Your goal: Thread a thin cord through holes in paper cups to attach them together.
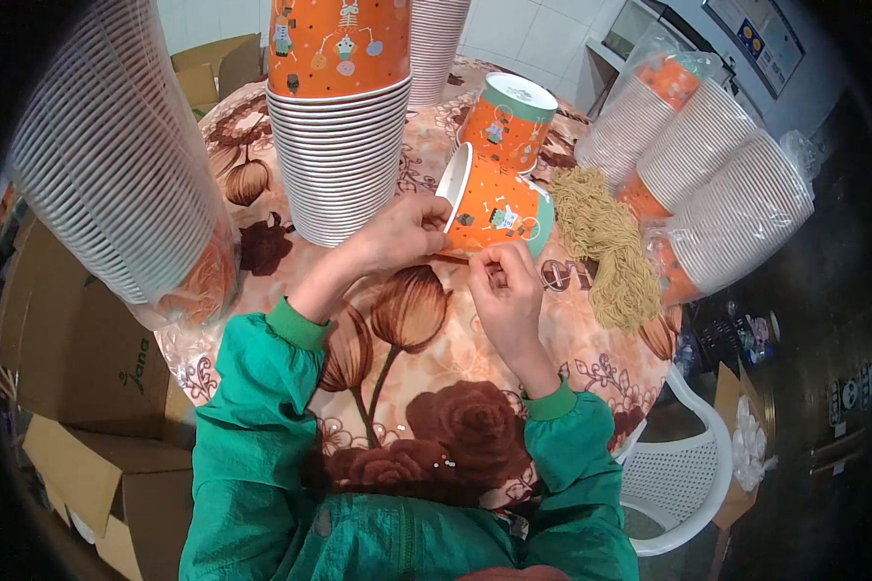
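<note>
An orange paper tub (pixel 489 198) with a white rim and a green base band lies tilted on its side above the table, its mouth toward the left. My left hand (pixel 402 232) grips it by the rim, thumb and fingers closed on the edge. My right hand (pixel 510 290) is pinched against or just below the tub's near side; whatever sits between its fingertips is too small to make out. Right of the tub lies a bundle of tan yarn strands (pixel 606 247). Behind it a second orange tub (pixel 504 131) stands upside down, green base up.
A tall stack of tubs (pixel 339 155) rises behind my left hand, with a plastic-wrapped stack (pixel 116 165) farther left. Several bagged stacks (pixel 722 184) lie at the right of the flowered tablecloth (pixel 397 387). Cardboard boxes (pixel 87 339) stand left, a white chair (pixel 683 474) right.
</note>
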{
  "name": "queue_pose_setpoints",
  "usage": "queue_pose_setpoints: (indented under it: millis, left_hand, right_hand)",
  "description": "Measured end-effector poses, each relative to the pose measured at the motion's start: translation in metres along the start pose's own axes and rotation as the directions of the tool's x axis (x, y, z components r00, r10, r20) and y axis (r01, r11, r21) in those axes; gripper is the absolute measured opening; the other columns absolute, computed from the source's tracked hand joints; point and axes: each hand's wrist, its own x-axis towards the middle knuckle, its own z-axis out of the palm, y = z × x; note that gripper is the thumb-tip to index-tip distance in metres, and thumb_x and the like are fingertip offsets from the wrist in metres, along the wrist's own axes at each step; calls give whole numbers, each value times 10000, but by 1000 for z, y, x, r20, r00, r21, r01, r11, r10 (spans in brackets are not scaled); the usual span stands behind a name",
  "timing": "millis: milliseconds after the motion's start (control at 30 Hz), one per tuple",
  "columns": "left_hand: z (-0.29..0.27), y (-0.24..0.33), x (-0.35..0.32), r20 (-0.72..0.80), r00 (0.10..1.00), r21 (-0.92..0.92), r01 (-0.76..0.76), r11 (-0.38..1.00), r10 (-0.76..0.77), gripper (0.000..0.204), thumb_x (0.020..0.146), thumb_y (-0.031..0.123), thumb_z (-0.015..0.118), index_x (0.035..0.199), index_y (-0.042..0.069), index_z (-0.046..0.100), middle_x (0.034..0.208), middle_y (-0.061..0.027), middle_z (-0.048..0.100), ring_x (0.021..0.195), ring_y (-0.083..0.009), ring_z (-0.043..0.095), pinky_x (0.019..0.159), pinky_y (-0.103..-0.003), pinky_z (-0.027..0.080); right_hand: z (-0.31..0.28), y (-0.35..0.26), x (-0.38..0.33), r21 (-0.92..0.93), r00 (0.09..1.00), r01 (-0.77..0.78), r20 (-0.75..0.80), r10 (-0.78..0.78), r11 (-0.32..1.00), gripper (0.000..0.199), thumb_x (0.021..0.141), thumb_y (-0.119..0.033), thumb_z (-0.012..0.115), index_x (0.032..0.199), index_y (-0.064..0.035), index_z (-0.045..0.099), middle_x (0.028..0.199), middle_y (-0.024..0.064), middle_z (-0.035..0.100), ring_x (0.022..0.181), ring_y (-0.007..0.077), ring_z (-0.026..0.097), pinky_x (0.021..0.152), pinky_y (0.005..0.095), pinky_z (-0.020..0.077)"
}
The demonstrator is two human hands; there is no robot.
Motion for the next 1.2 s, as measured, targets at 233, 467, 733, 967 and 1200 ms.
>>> queue_pose_setpoints:
  millis: [233,467,733,967,1200]
  left_hand:
    - [9,19,-4,7,998,71,60,996,-60,158,860,43,716,994,-29,675,834,27,603,774,-54,530,673,-249,475]
    - [16,23,-4,9,1000,57,26,998,-26,147,854,62,726,948,-32,664,833,1,613,776,-80,544,690,-269,480]
    - [21,33,-7,-16,1000,83,-8,997,9,154,848,66,729,890,-48,634,795,-26,610,742,-109,535,661,-300,463]
    - [19,29,-7,36,999,91,-10,996,7,122,867,57,711,897,-26,627,770,14,566,735,-68,498,644,-269,441]
    - [20,19,-7,108,993,-53,50,997,-44,158,894,53,661,1025,-35,669,793,-44,681,728,-110,618,666,-313,518]
  right_hand:
    - [4,3,12,-44,999,-17,-52,15,999,121,856,2,708,863,-22,589,869,100,578,686,234,641,619,361,524]
    - [5,7,11,-63,998,-32,-58,29,997,122,847,-11,711,857,-32,592,869,99,576,692,248,644,628,376,527]
    - [3,8,11,-221,997,15,-67,-30,975,106,838,13,714,829,-9,611,867,74,595,642,154,637,547,277,503]
    - [2,5,10,-251,999,-39,-32,32,967,136,819,-63,703,829,-42,570,877,112,573,714,321,630,619,453,502]
    - [1,0,10,-266,999,-42,-18,38,963,137,824,-74,702,838,-44,569,889,116,571,721,333,634,615,461,505]
